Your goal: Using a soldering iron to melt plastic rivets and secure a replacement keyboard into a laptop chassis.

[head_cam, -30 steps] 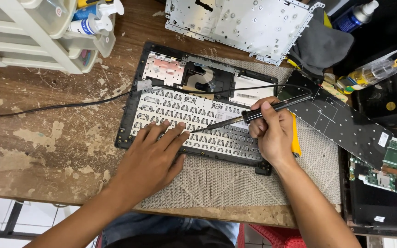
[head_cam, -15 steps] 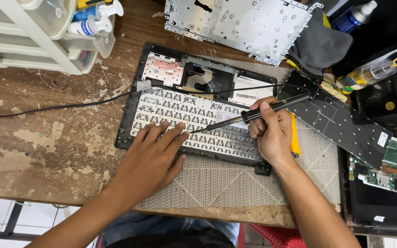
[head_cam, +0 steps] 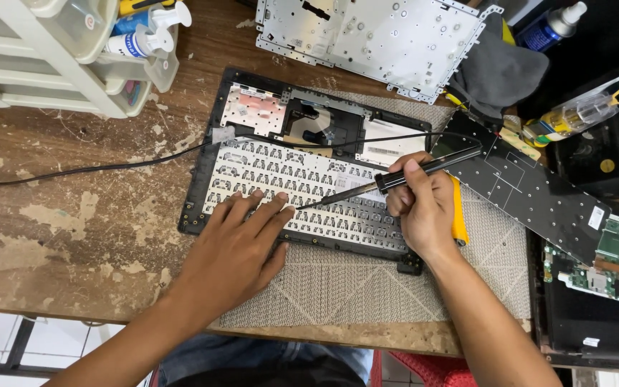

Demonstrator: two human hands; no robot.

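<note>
Head view, pale keyboard underside [head_cam: 302, 193] in black frame, left hand [head_cam: 234, 247] flat, right hand [head_cam: 424, 208] fingers gripping soldering iron [head_cam: 395, 179].

Wooden tabletop [head_cam: 51, 215]: worn, rough, finish flaking. Perforated plate [head_cam: 374, 36]: bare matt metal. Mat [head_cam: 367, 287]: woven cloth; soldering iron [head_cam: 424, 170] handle matt black plastic.

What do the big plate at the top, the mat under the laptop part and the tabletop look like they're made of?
The plate looks like bare stamped sheet metal: dull silver, full of punched holes. The mat seems woven fabric or rubbery mesh, grey with a ribbed pattern. The tabletop looks like wood, brown with its coating worn off in pale patches.
</note>
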